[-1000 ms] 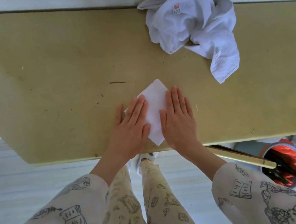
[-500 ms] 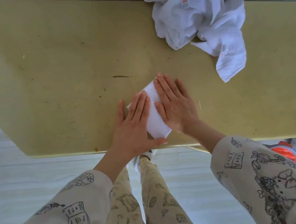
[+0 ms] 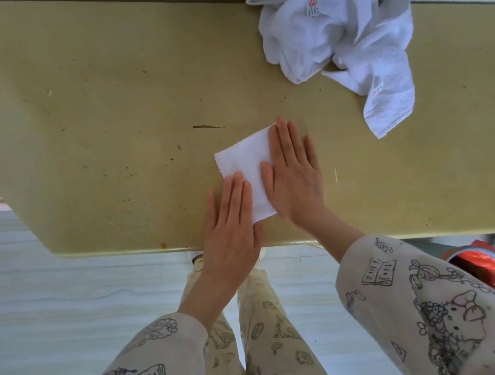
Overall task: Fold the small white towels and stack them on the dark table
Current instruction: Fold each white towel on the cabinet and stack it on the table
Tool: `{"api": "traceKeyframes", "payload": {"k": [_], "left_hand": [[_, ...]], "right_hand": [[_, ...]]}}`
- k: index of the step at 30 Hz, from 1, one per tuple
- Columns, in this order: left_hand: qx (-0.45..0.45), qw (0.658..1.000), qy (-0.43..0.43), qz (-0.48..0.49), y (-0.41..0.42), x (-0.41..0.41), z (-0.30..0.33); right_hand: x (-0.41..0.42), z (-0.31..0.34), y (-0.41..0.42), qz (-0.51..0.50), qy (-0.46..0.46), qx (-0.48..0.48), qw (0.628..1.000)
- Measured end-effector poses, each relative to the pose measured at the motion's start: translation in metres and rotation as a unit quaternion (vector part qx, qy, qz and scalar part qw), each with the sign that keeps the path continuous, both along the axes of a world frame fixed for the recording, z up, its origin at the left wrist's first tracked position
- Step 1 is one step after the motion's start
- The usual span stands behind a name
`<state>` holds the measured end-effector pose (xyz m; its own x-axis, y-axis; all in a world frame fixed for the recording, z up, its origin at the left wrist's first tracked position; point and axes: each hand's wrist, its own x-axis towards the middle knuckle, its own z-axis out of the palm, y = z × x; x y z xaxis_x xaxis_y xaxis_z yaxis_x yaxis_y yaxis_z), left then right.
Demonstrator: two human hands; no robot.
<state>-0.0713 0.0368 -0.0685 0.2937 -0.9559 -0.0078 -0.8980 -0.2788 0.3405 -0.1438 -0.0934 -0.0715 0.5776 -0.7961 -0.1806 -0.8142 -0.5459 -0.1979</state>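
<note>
We are pressing a folded white towel [image 3: 244, 168] flat against the olive-yellow table [image 3: 99, 120], and that towel is our landmark for everything else. It is lying close to the table's near edge, a compact rectangle tilted slightly, its far corner pointing away from us.

Our right hand [image 3: 294, 176] is lying palm down along the towel's right side, fingers straight and together, the fingertips reaching just past the towel's far right corner. It is gripping nothing, only pressing on the cloth.

Our left hand [image 3: 230, 232] is resting palm down over the towel's near left corner, fingers straight and close together, their tips lying on the white cloth while the palm is sitting over the table edge. It too is flat and holding nothing.

Beyond the towel and off to its right, well apart from it, a heap of unfolded white towels [image 3: 336, 40] is sitting against the table's far edge, crumpled, with small red-printed labels showing on two of them.

Nearer to us than the towel, below the table edge, our patterned sleeves and trouser legs [image 3: 265, 346] are filling the view, and a red-lined bin [image 3: 479, 267] is standing on the pale floor to the towel's lower right.
</note>
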Motion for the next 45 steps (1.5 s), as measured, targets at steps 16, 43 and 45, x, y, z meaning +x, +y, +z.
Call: {"api": "traceKeyframes", "payload": {"k": [16, 43, 45], "left_hand": [[-0.007, 0.981, 0.082, 0.175, -0.017, -0.018, -0.004], [0.070, 0.994, 0.007, -0.079, -0.019, 0.055, 0.020], [0.059, 0.996, 0.010, -0.065, -0.035, 0.042, 0.011]], "right_hand": [[0.005, -0.003, 0.008, -0.058, 0.000, 0.010, 0.998], [0.009, -0.002, 0.011, -0.089, -0.004, 0.019, 0.996], [0.009, -0.003, 0.011, -0.089, -0.003, 0.025, 0.996]]}}
